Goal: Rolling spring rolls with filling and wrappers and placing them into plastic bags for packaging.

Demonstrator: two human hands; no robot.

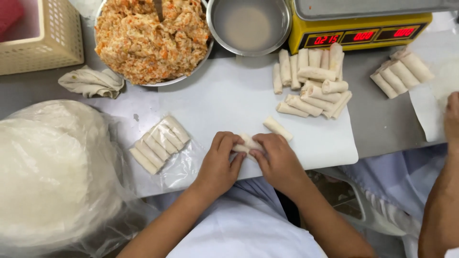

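My left hand [219,162] and my right hand [278,160] meet near the front edge of a white cutting board [224,98]. Both pinch one small pale spring roll [247,143] between their fingertips. A finished roll [278,128] lies just beyond my right hand. A pile of finished rolls [313,81] sits at the board's far right. A row of several rolls [160,143] rests on clear plastic to my left. A large metal bowl of orange-flecked filling [152,38] stands at the far left of the board.
A smaller metal bowl of cloudy liquid [249,24], a yellow scale [358,26], a cream basket [40,40] and a crumpled cloth [92,82] line the back. A bag of white wrappers [52,172] fills the left. Another person's hand [451,119] works beside more rolls [401,71].
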